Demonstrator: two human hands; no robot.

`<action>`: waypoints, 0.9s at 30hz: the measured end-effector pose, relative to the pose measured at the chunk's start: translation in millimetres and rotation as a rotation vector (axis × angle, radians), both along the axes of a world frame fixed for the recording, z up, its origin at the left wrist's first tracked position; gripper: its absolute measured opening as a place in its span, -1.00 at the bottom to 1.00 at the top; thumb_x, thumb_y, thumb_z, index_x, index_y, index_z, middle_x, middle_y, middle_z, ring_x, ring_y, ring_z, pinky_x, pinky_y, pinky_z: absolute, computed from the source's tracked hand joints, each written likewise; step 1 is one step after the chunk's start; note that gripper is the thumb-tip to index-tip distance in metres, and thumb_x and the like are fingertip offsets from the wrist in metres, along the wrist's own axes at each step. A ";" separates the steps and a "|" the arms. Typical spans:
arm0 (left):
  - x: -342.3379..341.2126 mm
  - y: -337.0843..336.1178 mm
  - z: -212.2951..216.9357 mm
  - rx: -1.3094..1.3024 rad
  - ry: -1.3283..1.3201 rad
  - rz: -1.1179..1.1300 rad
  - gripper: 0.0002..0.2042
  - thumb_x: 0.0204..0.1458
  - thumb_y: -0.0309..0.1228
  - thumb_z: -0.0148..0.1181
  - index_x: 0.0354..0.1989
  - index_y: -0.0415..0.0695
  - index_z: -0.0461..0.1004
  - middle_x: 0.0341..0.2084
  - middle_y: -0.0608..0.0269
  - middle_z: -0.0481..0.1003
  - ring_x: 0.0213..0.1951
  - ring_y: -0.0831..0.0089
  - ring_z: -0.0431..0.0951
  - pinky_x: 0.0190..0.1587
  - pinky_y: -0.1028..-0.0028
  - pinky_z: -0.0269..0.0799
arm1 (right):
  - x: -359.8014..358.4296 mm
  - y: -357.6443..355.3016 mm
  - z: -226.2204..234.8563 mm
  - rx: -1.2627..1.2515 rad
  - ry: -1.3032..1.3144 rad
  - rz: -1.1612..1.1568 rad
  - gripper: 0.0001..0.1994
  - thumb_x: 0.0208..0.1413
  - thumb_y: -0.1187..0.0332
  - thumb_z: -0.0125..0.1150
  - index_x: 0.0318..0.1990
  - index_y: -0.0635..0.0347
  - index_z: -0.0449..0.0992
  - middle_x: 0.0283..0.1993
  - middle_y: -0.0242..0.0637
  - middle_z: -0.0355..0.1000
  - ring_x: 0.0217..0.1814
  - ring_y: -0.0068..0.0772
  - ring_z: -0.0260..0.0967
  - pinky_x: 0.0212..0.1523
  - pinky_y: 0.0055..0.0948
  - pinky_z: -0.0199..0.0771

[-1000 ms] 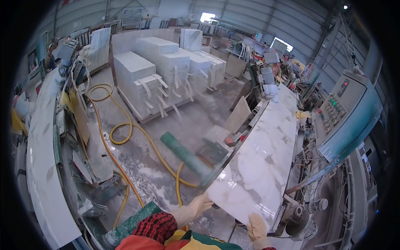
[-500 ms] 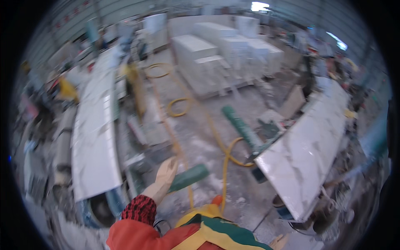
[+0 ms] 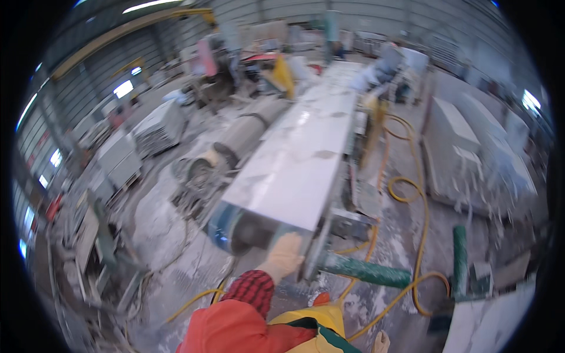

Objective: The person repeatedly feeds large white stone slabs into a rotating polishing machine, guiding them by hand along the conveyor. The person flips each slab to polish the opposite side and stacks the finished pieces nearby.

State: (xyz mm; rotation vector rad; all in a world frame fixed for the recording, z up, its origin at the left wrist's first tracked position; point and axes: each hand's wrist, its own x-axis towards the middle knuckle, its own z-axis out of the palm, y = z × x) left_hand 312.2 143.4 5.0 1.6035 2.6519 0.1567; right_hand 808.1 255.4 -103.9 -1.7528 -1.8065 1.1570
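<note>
My left hand [image 3: 285, 254], in a pale glove below a red-and-black checked cuff, reaches forward to the near end of a long white slab [image 3: 288, 170] with grey patches. Its fingers are smeared by motion; whether they touch the slab's end or the frame below cannot be told. Under that end shows a blue rounded support [image 3: 222, 226] with a dark hollow beside it. A green roller [image 3: 371, 270] lies just right of the hand. Low at the picture's edge, my right hand [image 3: 381, 342] hangs by my yellow-and-green apron [image 3: 318, 317], only partly in view.
A yellow hose [image 3: 421, 259] loops over the wet floor at right. Another green roller [image 3: 459, 259] stands beside a second white slab [image 3: 491, 323]. White stone blocks [image 3: 456, 126] are stacked behind. Scrap pieces [image 3: 97, 235] lean at left, near a large grey cylinder [image 3: 253, 132].
The view has swung left, so the long slab now lies ahead. My left hand has gone from beside the green roller to the slab's near end. My right hand stays low.
</note>
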 end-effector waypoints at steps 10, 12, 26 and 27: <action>-16.6 -30.4 -12.7 0.270 -0.042 -0.121 -0.28 0.17 -0.17 0.30 0.40 -0.35 0.22 0.37 -0.34 0.27 0.39 -0.24 0.27 0.47 0.02 0.14 | -168.8 4.0 24.5 -0.089 0.190 0.364 -0.58 0.42 0.34 0.16 0.33 0.37 0.46 0.31 -0.04 0.51 0.35 -0.26 0.46 0.36 -0.36 0.40; -23.1 -32.1 -0.3 0.157 -0.123 -0.136 -0.28 0.25 -0.11 0.22 0.44 -0.33 0.19 0.44 -0.27 0.22 0.47 -0.17 0.20 0.52 0.08 0.08 | -203.4 -1.7 28.2 -0.077 0.237 0.378 -0.59 0.43 0.35 0.16 0.32 0.38 0.48 0.29 -0.03 0.53 0.32 -0.24 0.49 0.35 -0.34 0.42; -243.9 -165.9 15.4 0.568 0.028 -0.099 -0.54 0.12 -0.28 0.24 0.18 -0.18 0.39 0.05 -0.02 0.44 0.16 0.00 0.42 0.25 0.11 0.29 | -443.6 -51.3 88.8 0.833 -0.170 0.598 -0.39 0.40 0.20 0.07 0.44 0.51 0.28 0.51 0.33 0.20 0.57 0.48 0.06 0.58 0.17 0.01; -257.4 -167.1 11.5 0.525 -0.020 -0.089 -0.52 0.13 -0.28 0.23 0.21 -0.17 0.38 0.08 -0.02 0.43 0.18 0.00 0.41 0.28 0.10 0.27 | -454.9 -50.0 84.1 0.811 -0.228 0.544 -0.40 0.40 0.19 0.08 0.41 0.53 0.31 0.48 0.37 0.22 0.54 0.47 0.11 0.57 0.19 0.03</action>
